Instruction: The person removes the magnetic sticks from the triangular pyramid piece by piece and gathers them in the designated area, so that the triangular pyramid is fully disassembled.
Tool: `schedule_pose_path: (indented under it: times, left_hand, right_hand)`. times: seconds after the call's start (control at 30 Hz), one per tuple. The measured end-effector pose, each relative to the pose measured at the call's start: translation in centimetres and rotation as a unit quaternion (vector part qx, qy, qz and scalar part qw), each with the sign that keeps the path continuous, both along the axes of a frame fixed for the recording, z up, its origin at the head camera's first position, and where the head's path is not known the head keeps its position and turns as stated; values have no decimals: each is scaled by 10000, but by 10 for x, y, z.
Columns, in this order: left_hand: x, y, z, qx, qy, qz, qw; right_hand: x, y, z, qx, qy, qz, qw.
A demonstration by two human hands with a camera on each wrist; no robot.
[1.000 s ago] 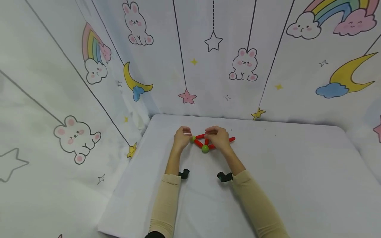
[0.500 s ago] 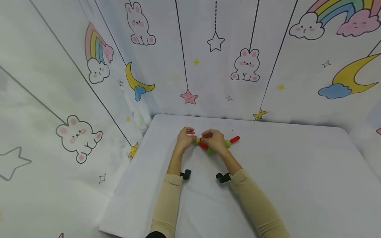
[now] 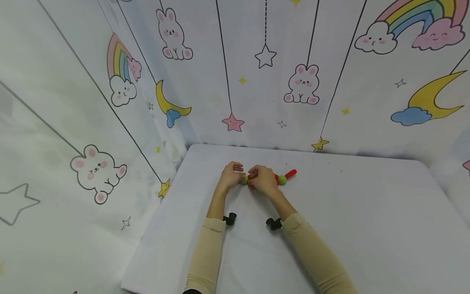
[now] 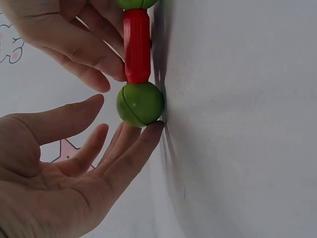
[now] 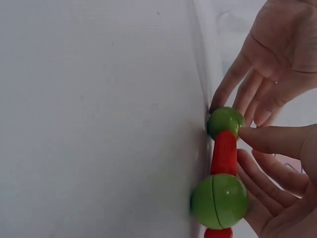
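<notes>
A toy frame of red rods [image 4: 137, 47] and green balls [image 4: 140, 104] lies on the white table. My left hand [image 3: 231, 176] touches the end ball [image 3: 244, 180] with extended fingertips, its thumb apart. Beside it, my right hand [image 3: 263, 179] grips the red rod [image 5: 224, 153] joined to that ball, thumb at the joint and fingers behind. Nearer the right wrist camera is another green ball [image 5: 220, 201]. On the frame's right, a ball [image 3: 282, 180] carries a rod [image 3: 291, 174] sticking outward. My right hand hides the frame's middle in the head view.
The white-covered table [image 3: 360, 220] extends to the right and toward me. A white curtain [image 3: 205, 94] printed with rabbits, stars and moons hangs behind and to the left. A black wrist camera [image 3: 230, 219] sits at the left cuff, another [image 3: 273, 223] at the right.
My right hand has moved left along the frame, close to my left hand. The frame has shifted slightly right and turned; its lower ball is now hidden.
</notes>
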State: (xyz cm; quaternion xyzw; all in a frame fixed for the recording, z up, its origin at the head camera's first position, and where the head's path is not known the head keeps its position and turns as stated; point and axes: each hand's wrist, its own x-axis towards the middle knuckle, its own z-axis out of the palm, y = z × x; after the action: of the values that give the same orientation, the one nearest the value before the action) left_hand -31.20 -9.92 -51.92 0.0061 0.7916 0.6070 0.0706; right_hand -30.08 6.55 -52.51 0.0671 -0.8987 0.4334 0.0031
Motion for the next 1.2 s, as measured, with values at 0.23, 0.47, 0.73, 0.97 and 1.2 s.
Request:
schedule_pose_path:
  times: [0.23,0.47,0.73,0.97,1.2]
  left_hand:
    - [2,4,-1,-116,-69,33,9999]
    - [2,4,-2,-352,-122,-77,9993]
    - [1,9,-2,-740,34,-125,9972]
    - [1,9,-5,-307,112,-404,9986]
    - [3,9,-4,-150,247,-500,9983]
  right_hand:
    - [1,-1,-5,151,236,-8,9996]
    - [0,-1,-6,352,424,47,9985]
    - [-1,0,-9,246,568,-72,9981]
    - [2,2,-9,24,678,-70,9977]
    - [6,5,-7,-130,606,-162,9979]
